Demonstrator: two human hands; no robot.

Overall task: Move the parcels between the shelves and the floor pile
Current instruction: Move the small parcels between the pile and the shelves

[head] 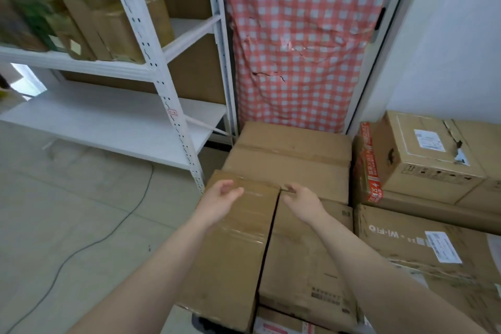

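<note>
Both hands reach out over the floor pile of cardboard parcels, which fills the view from 6 o'clock round to 3 o'clock. The left hand (221,203) hangs over the far end of a narrow taped parcel (230,247), its fingers loosely curled and holding nothing. Whether it touches the cardboard cannot be told. The right hand (302,202) is seen from the back above the wider parcel (306,257) that lies just beside the narrow one, at its 3 o'clock. Its fingers bend down at the far edge of that parcel, and whether they grip the edge cannot be told.

Behind these two, toward 12 o'clock, lies a large flat parcel (290,160). At 3 o'clock a parcel marked Wi-Fi (401,238) carries a white label. Beyond it, at 2 o'clock, stands a labelled parcel (423,160) with torn tape, and a parcel with red tape (367,168) touches its left side.

The white metal shelves (160,76) stand at 10 o'clock. More parcels (113,32) stand upright in a row on the upper board, blurred. A red and white checked cloth (298,35) hangs at 12 o'clock. A thin cable (108,230) trails across the pale floor (54,198) at 8 o'clock.
</note>
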